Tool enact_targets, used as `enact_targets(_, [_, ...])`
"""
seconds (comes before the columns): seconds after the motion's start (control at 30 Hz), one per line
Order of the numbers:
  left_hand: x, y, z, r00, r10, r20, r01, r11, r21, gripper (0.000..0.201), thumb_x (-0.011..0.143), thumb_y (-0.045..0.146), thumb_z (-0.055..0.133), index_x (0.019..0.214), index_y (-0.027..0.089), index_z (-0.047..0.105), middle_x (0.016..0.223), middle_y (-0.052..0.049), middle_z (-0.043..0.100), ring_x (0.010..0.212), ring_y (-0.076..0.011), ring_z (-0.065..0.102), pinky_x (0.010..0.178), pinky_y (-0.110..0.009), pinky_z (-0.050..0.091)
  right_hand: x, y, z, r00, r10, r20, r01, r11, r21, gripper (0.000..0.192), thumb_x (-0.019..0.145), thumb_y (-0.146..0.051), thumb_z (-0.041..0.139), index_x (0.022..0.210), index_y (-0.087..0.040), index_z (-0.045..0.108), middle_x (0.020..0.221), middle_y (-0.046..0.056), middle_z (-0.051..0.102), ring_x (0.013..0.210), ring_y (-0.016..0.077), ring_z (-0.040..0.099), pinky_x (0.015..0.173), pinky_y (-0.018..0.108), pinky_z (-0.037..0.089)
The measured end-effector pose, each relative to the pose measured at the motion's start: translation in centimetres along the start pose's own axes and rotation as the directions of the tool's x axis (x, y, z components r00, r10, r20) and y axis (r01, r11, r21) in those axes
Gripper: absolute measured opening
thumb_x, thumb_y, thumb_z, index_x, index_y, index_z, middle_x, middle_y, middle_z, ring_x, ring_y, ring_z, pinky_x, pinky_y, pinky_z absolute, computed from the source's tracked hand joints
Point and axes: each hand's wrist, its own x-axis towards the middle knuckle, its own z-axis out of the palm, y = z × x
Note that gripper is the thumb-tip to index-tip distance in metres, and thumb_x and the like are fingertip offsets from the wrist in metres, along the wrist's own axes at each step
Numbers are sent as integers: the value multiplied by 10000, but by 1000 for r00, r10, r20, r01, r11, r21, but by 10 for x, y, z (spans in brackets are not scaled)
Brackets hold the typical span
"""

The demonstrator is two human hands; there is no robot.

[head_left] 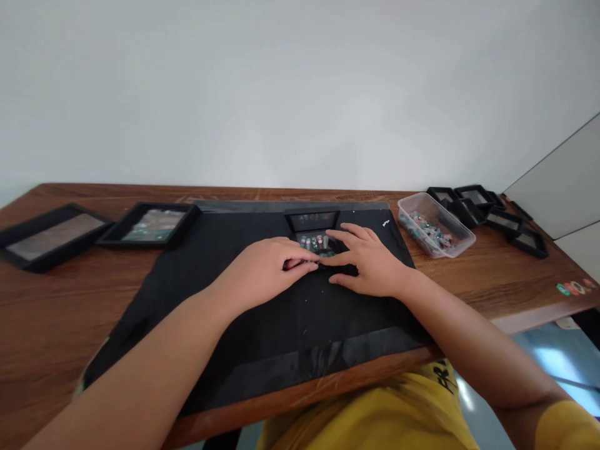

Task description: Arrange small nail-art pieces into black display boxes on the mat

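Note:
In the middle of the black mat (262, 337) sits a small black box (312, 220) with its windowed lid raised at the back. Inside it lie several small glossy pieces (313, 242) in green, pink and clear, which look like press-on nails. My left hand (269, 272) is closed at the box's front left, thumb and fingers drawn together on its edge. From the right, my right hand (363, 259) reaches over with fingers spread, the index fingertip at the front rim by my left fingertips. My hands hide the box's front and part of its contents.
A clear plastic tub (435, 225) of similar pieces stands right of the mat. Behind it are several black window boxes (504, 219). Two larger black boxes, one far left (51, 237) and one nearer (152, 225), lie on the wooden table (42, 306). Round stickers (574, 287) mark the right edge.

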Motion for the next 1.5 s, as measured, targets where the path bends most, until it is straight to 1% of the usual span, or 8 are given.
enact_targets(0.13, [0,1,0,1000,-5,11,5,1000,17,256,989,436,642,983,347,882,784,-9,782,741,-216,699,617,-293,476,-2,0,-4,1000,-17,7,17,1000,-4,380,946,-382,813,1319,-310,807,1679,134,509,1601,443,363,1238,690,338])
enact_targets(0.33, [1,3,1,1000,6,17,-6,1000,1,233,969,449,668,1000,381,889,859,-5,820,833,-231,727,714,-312,541,-1,-1,-7,999,-35,-31,36,999,35,223,940,-396,822,1147,-328,871,1637,98,569,1582,414,412,1228,666,364])
enact_targets(0.5, [2,6,1,999,-11,51,12,1000,-9,239,968,426,659,1004,369,888,919,-13,832,890,-241,734,748,-320,543,-2,-2,-7,999,-43,-32,43,999,13,207,959,-390,801,1142,-326,874,1653,112,548,1599,421,381,1230,673,349])
enact_targets(0.7, [4,8,0,990,-93,102,92,996,19,216,936,423,685,996,331,872,745,4,736,739,-206,682,644,-293,469,-3,0,-3,997,-53,-52,54,999,6,254,967,-381,788,1208,-331,851,1655,98,545,1584,403,401,1229,651,361])
enact_targets(0.9, [2,10,-1,998,-46,34,46,999,11,208,931,410,669,938,311,852,645,24,652,662,-194,649,610,-292,456,-2,-1,-1,990,-88,-110,93,995,33,241,967,-343,783,1191,-287,851,1540,114,650,1526,382,478,1204,609,400])
enact_targets(1.07, [2,12,-1,1000,7,-25,-7,1000,-1,191,943,370,667,907,307,844,655,25,672,654,-186,654,619,-290,467,-2,-4,-3,972,-186,-144,196,979,59,190,985,-267,749,1153,-256,837,1223,85,797,1296,299,652,1117,511,468])
enact_targets(1.23, [2,15,-3,996,45,-76,-43,999,19,219,968,345,629,898,282,826,688,15,689,672,-186,653,661,-301,484,0,-1,-1,947,-220,-235,238,970,50,216,1014,-166,659,1098,-256,836,1141,57,826,1130,249,696,1023,447,485])
enact_targets(1.5, [-3,24,-8,943,75,-323,-80,997,-1,286,1011,380,590,900,248,818,677,18,632,649,-152,609,659,-276,501,3,-4,3,820,-175,-544,274,956,104,260,994,-121,587,933,-255,801,1018,26,851,929,190,750,871,375,525])
